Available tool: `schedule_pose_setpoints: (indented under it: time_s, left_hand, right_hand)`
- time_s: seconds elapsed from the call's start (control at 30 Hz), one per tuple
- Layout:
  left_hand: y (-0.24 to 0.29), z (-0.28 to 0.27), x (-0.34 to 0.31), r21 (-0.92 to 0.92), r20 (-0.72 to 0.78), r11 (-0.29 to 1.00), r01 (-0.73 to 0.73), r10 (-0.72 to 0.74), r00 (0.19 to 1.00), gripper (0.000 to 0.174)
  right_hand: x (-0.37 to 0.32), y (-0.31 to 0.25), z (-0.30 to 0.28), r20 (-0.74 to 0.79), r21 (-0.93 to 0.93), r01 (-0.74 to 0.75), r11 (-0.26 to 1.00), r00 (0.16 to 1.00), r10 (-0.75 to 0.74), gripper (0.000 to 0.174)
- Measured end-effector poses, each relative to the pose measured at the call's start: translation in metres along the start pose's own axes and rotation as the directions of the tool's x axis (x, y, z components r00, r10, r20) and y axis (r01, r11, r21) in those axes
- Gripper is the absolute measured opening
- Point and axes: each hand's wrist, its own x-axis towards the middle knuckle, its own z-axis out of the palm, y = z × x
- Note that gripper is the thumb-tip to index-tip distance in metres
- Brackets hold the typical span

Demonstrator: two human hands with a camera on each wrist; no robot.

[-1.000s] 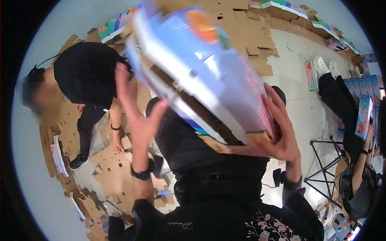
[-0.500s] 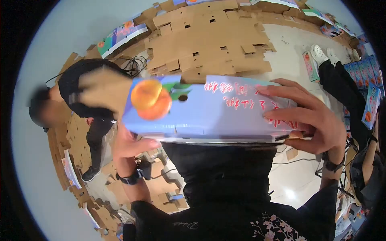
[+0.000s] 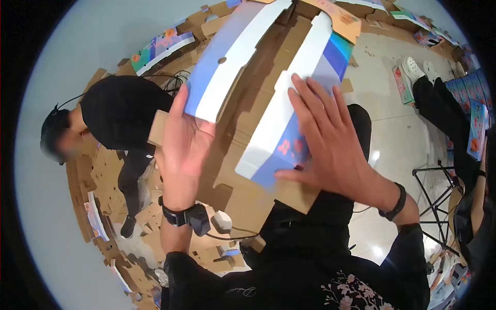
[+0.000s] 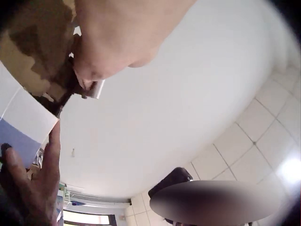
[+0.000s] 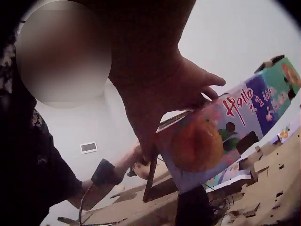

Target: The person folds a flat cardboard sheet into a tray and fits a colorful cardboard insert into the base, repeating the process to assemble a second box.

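Between left hand [image 3: 186, 140] and right hand [image 3: 330, 147], carton [image 3: 258, 98] gapes.

The half-folded box [image 3: 258, 111] fills the room before us, a crouching person [image 3: 116, 111] and cardboard scraps [image 3: 147, 219] crowd our left, and we find open passage only over bare floor [image 3: 392, 142] rightward.

Both forearms reach forward from bent elbows. The left hand [image 3: 187, 138] stands on edge, its fingers straight and close together and its thumb set apart. The right hand [image 3: 330, 142] lies flat, palm down, with its fingers [image 3: 306, 99] spread wide.
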Motion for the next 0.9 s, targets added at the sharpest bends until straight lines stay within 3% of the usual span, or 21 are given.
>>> schedule_pose_setpoints:
  time_s: [0.03, 0.13, 0.3, 0.4, 0.43, 0.47, 0.5, 0.57, 0.67, 0.7, 0.77, 0.83, 0.87, 0.9]
  left_hand:
    - [0.002, 0.004, -0.002, -0.082, 0.112, 0.996, 0.034, -0.025, 0.993, 0.036]
    - [-0.004, 0.023, -0.001, 0.0, 0.0, 0.997, -0.082, 0.082, 0.997, 0.036]
    - [-0.014, 0.007, 0.015, 0.089, -0.191, 0.992, -0.091, 0.107, 0.976, 0.034]
    - [-0.029, -0.016, 0.032, 0.089, -0.279, 0.994, -0.067, 0.089, 0.956, 0.034]
    - [-0.035, -0.023, 0.035, 0.084, -0.301, 0.995, -0.052, 0.075, 0.951, 0.035]
    - [-0.058, -0.025, 0.038, -0.003, -0.412, 0.998, -0.064, 0.057, 0.91, 0.034]
    - [-0.073, -0.04, 0.046, 0.041, -0.406, 0.995, -0.089, 0.098, 0.908, 0.031]
    - [-0.1, -0.055, 0.05, 0.224, -0.463, 0.974, -0.02, 0.125, 0.877, 0.044]
    - [-0.135, -0.024, 0.045, 0.126, -0.535, 0.983, -0.136, 0.183, 0.825, 0.029]
    - [-0.142, -0.009, 0.043, 0.258, -0.567, 0.932, -0.254, 0.359, 0.741, 0.034]
    - [-0.148, 0.028, 0.024, 0.4, -0.558, 0.837, -0.373, 0.545, 0.625, 0.038]
    - [-0.182, 0.04, 0.003, 0.837, -0.16, 0.412, -0.361, 0.814, 0.558, 0.035]
    - [-0.2, 0.047, -0.007, 0.934, 0.082, 0.121, -0.335, 0.843, 0.532, 0.034]
    - [-0.207, 0.057, -0.018, 0.799, 0.294, 0.145, -0.584, 0.753, 0.589, 0.031]
  right_hand:
    - [0.002, 0.002, 0.004, -0.011, 0.011, 0.001, 1.0, 1.0, 0.0, 0.097]
    - [0.006, 0.014, 0.009, -0.031, 0.078, -0.002, 0.997, 1.0, 0.005, 0.087]
    - [0.001, 0.02, 0.038, -0.155, 0.127, -0.011, 0.992, 0.987, 0.03, 0.063]
    - [-0.004, 0.03, 0.081, -0.225, -0.004, 0.01, 1.0, 0.974, -0.011, 0.057]
    - [-0.003, 0.029, 0.092, -0.224, 0.022, -0.031, 0.999, 0.974, 0.035, 0.055]
    - [-0.001, 0.027, 0.101, -0.222, 0.048, -0.073, 0.996, 0.972, 0.081, 0.053]
    - [0.0, 0.026, 0.112, -0.218, 0.074, -0.115, 0.991, 0.967, 0.129, 0.051]
    - [0.001, 0.025, 0.143, -0.251, 0.124, -0.155, 0.98, 0.951, 0.182, 0.049]
    - [0.012, 0.013, 0.158, -0.28, 0.202, -0.187, 0.961, 0.93, 0.239, 0.044]
    - [0.019, 0.008, 0.161, -0.288, 0.23, -0.189, 0.955, 0.924, 0.252, 0.043]
    - [0.033, 0.009, 0.175, -0.278, 0.302, -0.212, 0.929, 0.913, 0.298, 0.036]
    - [0.041, 0.004, 0.18, -0.303, 0.363, -0.22, 0.906, 0.891, 0.338, 0.034]
    - [0.044, 0.004, 0.182, -0.321, 0.35, -0.214, 0.912, 0.887, 0.332, 0.034]
    - [0.047, 0.006, 0.184, -0.339, 0.337, -0.205, 0.919, 0.884, 0.321, 0.033]
